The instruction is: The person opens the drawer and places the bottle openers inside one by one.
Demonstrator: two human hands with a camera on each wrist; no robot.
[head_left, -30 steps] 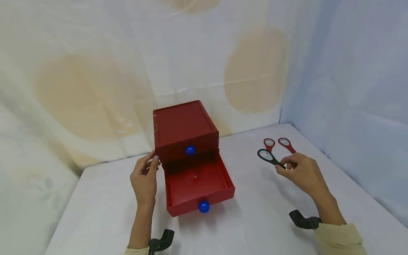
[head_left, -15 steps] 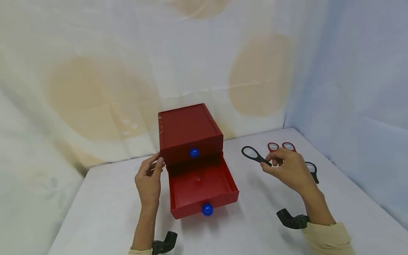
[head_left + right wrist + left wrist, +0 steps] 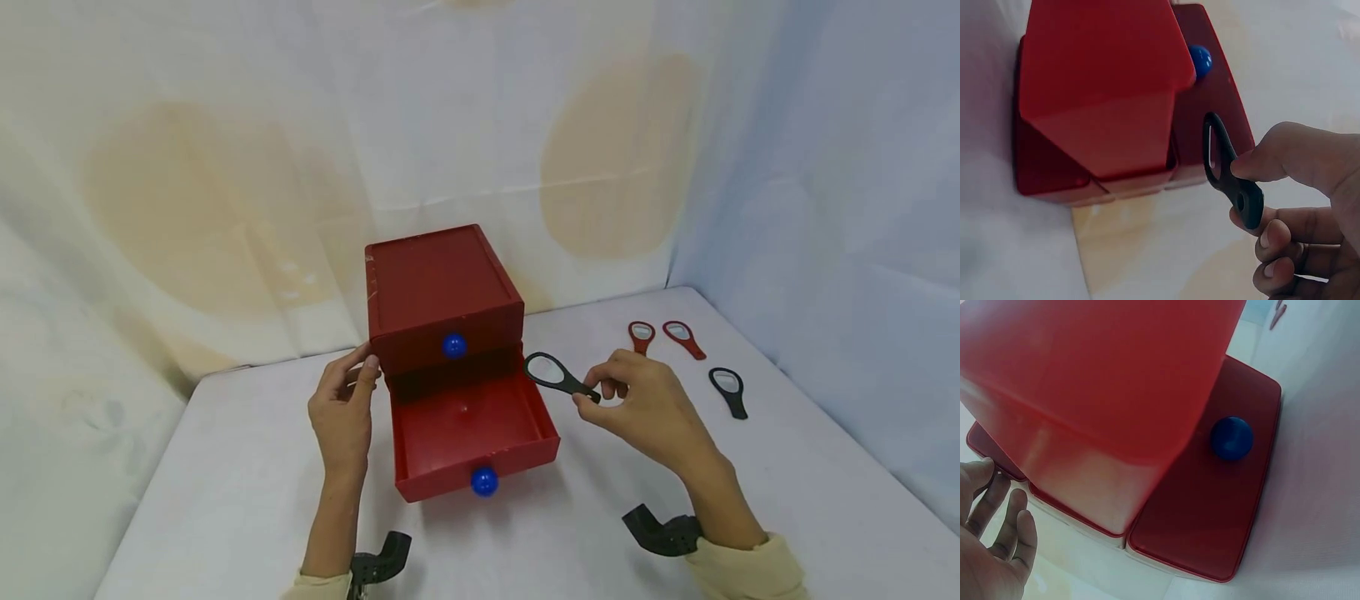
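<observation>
My right hand point(image 3: 645, 408) pinches a black bottle opener point(image 3: 558, 377) by its handle between thumb and forefinger, the ring end pointing at the red drawer box point(image 3: 442, 292), just beside the right wall of the open lower drawer point(image 3: 468, 429) and above its rim. My left hand point(image 3: 343, 408) steadies the box at its left front corner, fingers lightly curved with the tips touching the red side; from the left wrist view the fingers point(image 3: 1004, 519) look relaxed rather than clamped. I judge this to be the carrying step, nearly over: the next move calls for bringing the opener a little further left over the drawer floor, lowering it and loosening the pinch. Against the picture half a second earlier, the opener has travelled from out over the table to the drawer's edge, while two red openers point(image 3: 663, 335) and another black opener point(image 3: 729, 390) lie where they were on the white table point(image 3: 225, 500), and the left hand has not shifted
</observation>
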